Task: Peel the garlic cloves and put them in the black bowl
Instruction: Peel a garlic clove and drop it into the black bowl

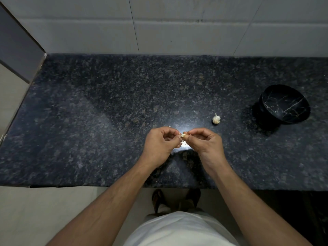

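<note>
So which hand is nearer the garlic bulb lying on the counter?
Right. The right hand is just below and left of the garlic bulb in the picture; the left hand is farther left, beyond the clove both pinch.

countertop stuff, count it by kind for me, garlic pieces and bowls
garlic: 2, a clove pinched between the left hand and right hand, and a bulb piece lying on the counter
black bowl: 1
total: 3
</note>
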